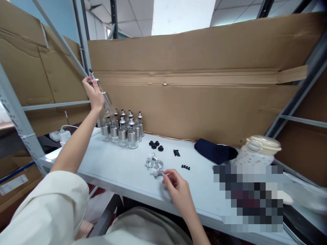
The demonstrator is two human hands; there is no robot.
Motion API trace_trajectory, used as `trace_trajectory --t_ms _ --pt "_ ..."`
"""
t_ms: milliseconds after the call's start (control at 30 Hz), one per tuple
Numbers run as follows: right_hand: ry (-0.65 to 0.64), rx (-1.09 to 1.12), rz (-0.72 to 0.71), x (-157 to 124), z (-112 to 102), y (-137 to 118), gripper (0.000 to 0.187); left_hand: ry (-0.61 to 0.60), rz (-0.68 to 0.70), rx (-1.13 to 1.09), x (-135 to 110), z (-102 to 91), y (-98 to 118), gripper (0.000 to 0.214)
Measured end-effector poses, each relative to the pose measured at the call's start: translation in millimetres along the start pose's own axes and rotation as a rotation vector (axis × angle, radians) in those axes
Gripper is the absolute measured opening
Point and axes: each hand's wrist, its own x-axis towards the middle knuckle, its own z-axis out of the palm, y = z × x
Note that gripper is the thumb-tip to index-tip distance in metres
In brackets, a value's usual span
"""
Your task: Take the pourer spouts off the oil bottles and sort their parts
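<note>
My left hand (93, 92) is raised at the back left of the table, closed around a glass bottle with a metal spout (104, 98), held tilted just above a cluster of several similar glass-and-steel bottles (123, 131). My right hand (176, 186) rests near the table's front edge, fingers pinching a small metal spout cap (159, 173). Two more silver spout caps (154, 163) lie just beyond it. Small black stoppers (155, 145) and black pins (176, 152) lie on the white table (120, 170).
A big cardboard sheet (199, 85) walls off the back. A dark blue cloth (214, 151) and a cream lidded bottle (257, 151) lie at the right. Grey metal rack posts (15, 115) stand left. A white power strip (61, 135) sits at the far left.
</note>
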Motion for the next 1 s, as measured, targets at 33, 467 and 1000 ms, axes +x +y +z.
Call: trace_trajectory --t_ms 33,467,1000 --pt "-0.002 0.001 -0.002 0 0 -1 0.023 -0.022 -0.008 0.033 -8 -6.6 -2 0.032" --pt "-0.014 0.003 -0.001 0 0 2 0.026 -0.26 -0.094 0.246 -148 -2.4 -74 0.043" --pt "-0.019 -0.018 0.012 -1 -1 6 0.031 -0.495 -0.422 0.68 -76 -3.8 -90 0.046"
